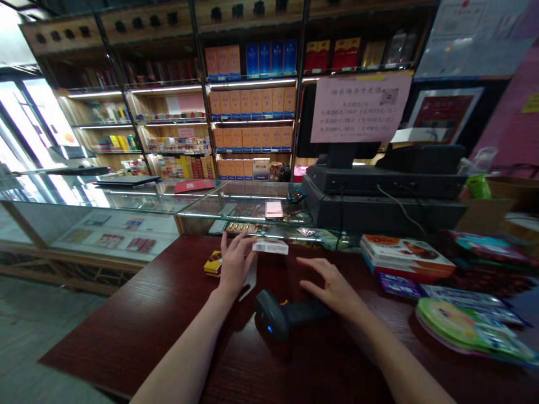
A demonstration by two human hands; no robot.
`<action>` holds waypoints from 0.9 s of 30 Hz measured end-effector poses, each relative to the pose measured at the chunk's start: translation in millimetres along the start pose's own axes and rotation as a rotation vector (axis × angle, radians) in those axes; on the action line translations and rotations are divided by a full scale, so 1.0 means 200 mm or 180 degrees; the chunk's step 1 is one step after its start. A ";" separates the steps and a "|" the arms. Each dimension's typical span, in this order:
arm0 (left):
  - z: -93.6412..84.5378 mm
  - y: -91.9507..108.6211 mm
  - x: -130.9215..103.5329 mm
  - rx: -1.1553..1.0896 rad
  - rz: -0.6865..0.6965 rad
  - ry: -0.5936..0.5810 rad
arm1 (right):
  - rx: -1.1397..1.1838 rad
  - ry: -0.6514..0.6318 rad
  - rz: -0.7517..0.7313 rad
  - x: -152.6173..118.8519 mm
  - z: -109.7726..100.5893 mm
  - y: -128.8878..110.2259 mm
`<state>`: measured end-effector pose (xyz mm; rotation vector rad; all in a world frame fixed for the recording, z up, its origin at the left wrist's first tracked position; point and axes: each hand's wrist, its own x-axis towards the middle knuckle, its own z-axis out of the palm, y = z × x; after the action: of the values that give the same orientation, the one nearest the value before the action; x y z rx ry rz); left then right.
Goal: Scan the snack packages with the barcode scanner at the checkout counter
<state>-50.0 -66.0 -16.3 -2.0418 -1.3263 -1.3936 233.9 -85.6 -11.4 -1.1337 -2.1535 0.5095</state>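
Left hand: I see the left hand with fingers loosely spread, their tips at the near end of the white box; I cannot tell whether they grip it.
White box: the small white box sits just right of the left fingertips, ahead of the gap between the hands.
Right hand: I have the right hand with thumb and fingers parted, over the handle end of the scanner.
Scanner: the dark scanner lies between the forearms, its blue light lit.
Counter: dark red wood, the glossy countertop runs under both hands.
Yellow packet: just left of the left hand, I spot a yellow packet.
Right side: beyond the right hand, snack boxes and bagged snacks crowd the wood.
Glass: ahead of the hands I see a glass case.
Monitor: ahead and right of the right hand, a pink paper sign covers it.
Room: well beyond the hands, lit shelving carries rows of orange boxes; grey floor shows far left.
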 end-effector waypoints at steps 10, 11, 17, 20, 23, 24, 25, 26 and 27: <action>0.01 0.01 -0.01 0.0307 0.0222 -0.0099 | -0.0371 -0.1405 0.0057 -0.09 0.02 -0.13; 0.01 0.01 -0.01 0.0309 0.0236 -0.0114 | -0.0370 -0.1397 0.0029 -0.09 0.02 -0.14; 0.03 0.01 -0.02 0.0270 0.0341 -0.0298 | -0.0441 -0.1360 -0.0165 -0.09 0.05 -0.16; 0.04 0.01 -0.03 0.0254 0.0367 -0.0382 | -0.0461 -0.1329 -0.0291 -0.09 0.05 -0.16; 0.05 0.01 -0.04 0.0245 0.0418 -0.0470 | -0.0504 -0.1297 -0.0413 -0.09 0.06 -0.17; 0.05 0.01 -0.04 0.0242 0.0440 -0.0502 | -0.0521 -0.1292 -0.0440 -0.09 0.06 -0.17; 0.04 0.01 -0.04 0.0244 0.0460 -0.0528 | -0.0532 -0.1285 -0.0461 -0.09 0.06 -0.17; 0.04 0.01 -0.04 0.0250 0.0481 -0.0559 | -0.0536 -0.1272 -0.0475 -0.09 0.06 -0.18; 0.04 0.01 -0.04 0.0262 0.0500 -0.0590 | -0.0533 -0.1262 -0.0484 -0.09 0.06 -0.18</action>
<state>-44.8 -65.2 -26.4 -2.2098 -1.2409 -1.0878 211.8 -121.0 -4.9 -1.0087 -2.6443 0.5269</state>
